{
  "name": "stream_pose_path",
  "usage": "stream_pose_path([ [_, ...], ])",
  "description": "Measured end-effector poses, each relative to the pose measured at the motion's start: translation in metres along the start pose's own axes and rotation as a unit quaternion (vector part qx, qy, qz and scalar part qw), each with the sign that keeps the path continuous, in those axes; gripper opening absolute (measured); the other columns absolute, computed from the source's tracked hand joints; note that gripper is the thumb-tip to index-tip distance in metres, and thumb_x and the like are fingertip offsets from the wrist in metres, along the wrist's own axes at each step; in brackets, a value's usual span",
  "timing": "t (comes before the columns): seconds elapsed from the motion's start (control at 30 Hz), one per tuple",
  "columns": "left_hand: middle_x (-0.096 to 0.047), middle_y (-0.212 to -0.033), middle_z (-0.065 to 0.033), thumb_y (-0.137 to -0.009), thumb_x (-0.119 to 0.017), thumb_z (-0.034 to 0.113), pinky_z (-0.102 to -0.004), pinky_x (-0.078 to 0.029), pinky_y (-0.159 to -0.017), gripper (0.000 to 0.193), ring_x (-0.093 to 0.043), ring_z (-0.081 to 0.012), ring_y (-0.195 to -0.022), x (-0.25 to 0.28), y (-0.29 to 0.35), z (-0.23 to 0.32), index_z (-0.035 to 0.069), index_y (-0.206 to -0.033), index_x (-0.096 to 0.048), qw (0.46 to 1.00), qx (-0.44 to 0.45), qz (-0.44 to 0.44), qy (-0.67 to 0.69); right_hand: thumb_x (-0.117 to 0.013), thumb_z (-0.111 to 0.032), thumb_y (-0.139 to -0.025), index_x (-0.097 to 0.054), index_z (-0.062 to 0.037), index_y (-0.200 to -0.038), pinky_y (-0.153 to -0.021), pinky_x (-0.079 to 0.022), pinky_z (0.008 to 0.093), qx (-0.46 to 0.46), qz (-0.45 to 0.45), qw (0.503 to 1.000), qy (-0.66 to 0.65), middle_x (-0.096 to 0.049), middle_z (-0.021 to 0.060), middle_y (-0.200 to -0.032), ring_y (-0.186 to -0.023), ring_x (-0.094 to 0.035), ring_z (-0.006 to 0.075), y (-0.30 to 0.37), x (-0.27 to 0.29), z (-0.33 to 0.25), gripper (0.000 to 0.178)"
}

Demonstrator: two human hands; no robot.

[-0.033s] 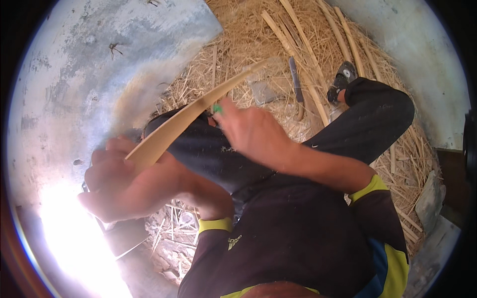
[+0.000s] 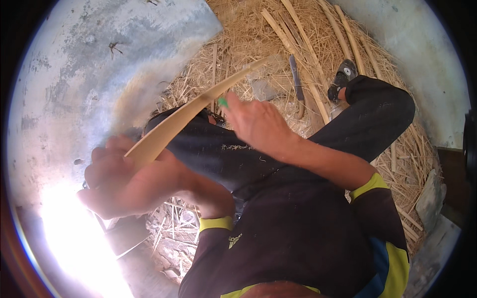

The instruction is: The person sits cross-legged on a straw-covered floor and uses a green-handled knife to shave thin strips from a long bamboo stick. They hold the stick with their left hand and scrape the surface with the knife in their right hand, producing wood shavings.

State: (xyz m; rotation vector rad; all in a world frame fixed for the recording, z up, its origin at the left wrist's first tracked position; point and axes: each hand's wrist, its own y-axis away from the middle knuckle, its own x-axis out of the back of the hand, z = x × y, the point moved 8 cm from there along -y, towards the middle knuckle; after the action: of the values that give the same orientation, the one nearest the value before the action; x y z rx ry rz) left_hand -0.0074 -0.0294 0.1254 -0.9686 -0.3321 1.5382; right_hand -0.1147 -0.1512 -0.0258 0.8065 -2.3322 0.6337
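A long, pale, flat wooden strip (image 2: 174,121), bamboo-like and slightly curved, slants from lower left up to the upper middle. Its near, broad end is in my left hand (image 2: 131,181), with the fingers closed around it. My right hand (image 2: 261,124) is by the strip's middle, just to its right, with the fingers curled. Something small and green (image 2: 223,102) shows at its fingertips; whether it is a wrap or part of a held thing, I cannot tell. Any tool inside this hand is hidden.
Shavings and straw-like slivers (image 2: 238,30) cover the floor. Split poles (image 2: 318,54) lie at the upper right, next to a dark flat blade (image 2: 296,77). My crossed legs in dark trousers (image 2: 377,116) sit below. Pale walls (image 2: 74,74) rise at both sides; glare (image 2: 74,243) whitens the lower left.
My right hand has shifted slightly up and to the right along the strip, and the green piece moved with it. My left hand and the strip stay nearly in place.
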Motion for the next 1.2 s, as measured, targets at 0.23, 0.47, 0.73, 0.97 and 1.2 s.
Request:
stream_pose_path([
  [0.23,-0.019,-0.049,0.0015,-0.09,-0.029,0.034,-0.0242,-0.024,-0.044,0.05,-0.028,-0.0123,-0.042,-0.004,0.008,0.002,0.015,-0.044,-0.028,1.0,0.01,-0.006,0.012,-0.049,-0.021,-0.094,-0.048,0.0029,-0.103,-0.049,-0.047,0.0473,-0.005,-0.002,1.0,0.021,-0.053,0.0208,-0.052,-0.053,-0.057,0.0419,-0.003,-0.005,0.021,0.026],
  [0.47,-0.017,-0.047,0.0015,-0.089,-0.029,0.032,-0.0237,-0.023,-0.041,0.049,-0.025,-0.0116,-0.038,-0.006,0.007,0.005,0.014,-0.043,-0.027,0.999,-0.043,0.003,-0.029,-0.047,-0.023,-0.095,-0.049,0.0045,-0.105,-0.049,-0.048,0.0476,0.015,0.004,1.0,0.011,-0.056,0.0196,-0.054,-0.053,-0.06,0.0398,-0.007,-0.002,0.021,0.029],
  [0.73,-0.02,-0.047,0.0008,-0.09,-0.027,0.032,-0.024,-0.026,-0.042,0.048,-0.028,-0.0118,-0.04,-0.005,0.008,0.001,0.014,-0.045,-0.03,0.999,-0.043,-0.02,-0.005,-0.046,-0.025,-0.096,-0.05,0.0044,-0.104,-0.049,-0.047,0.049,-0.002,-0.002,1.0,-0.021,-0.055,0.0207,-0.053,-0.052,-0.059,0.041,-0.016,-0.009,0.044,0.031],
  [0.97,-0.023,-0.048,0.0002,-0.091,-0.025,0.032,-0.0244,-0.028,-0.042,0.048,-0.031,-0.0119,-0.041,-0.004,0.009,-0.003,0.014,-0.046,-0.033,0.998,-0.038,-0.035,0.026,-0.045,-0.025,-0.096,-0.049,0.0024,-0.103,-0.051,-0.052,0.0465,-0.019,-0.023,0.999,0.013,-0.056,0.02,-0.054,-0.056,-0.062,0.0402,-0.026,-0.009,0.062,0.028],
  [1.2,-0.026,-0.048,-0.0004,-0.091,-0.023,0.032,-0.0247,-0.031,-0.043,0.049,-0.034,-0.012,-0.043,0.0,-0.005,-0.02,0.014,-0.048,-0.035,0.994,-0.009,-0.087,0.073,-0.048,-0.025,-0.095,-0.048,0.0004,-0.105,-0.048,-0.051,0.0469,-0.002,-0.014,0.998,0.067,-0.057,0.019,-0.055,-0.056,-0.062,0.0394,-0.028,-0.024,0.055,0.027],
])
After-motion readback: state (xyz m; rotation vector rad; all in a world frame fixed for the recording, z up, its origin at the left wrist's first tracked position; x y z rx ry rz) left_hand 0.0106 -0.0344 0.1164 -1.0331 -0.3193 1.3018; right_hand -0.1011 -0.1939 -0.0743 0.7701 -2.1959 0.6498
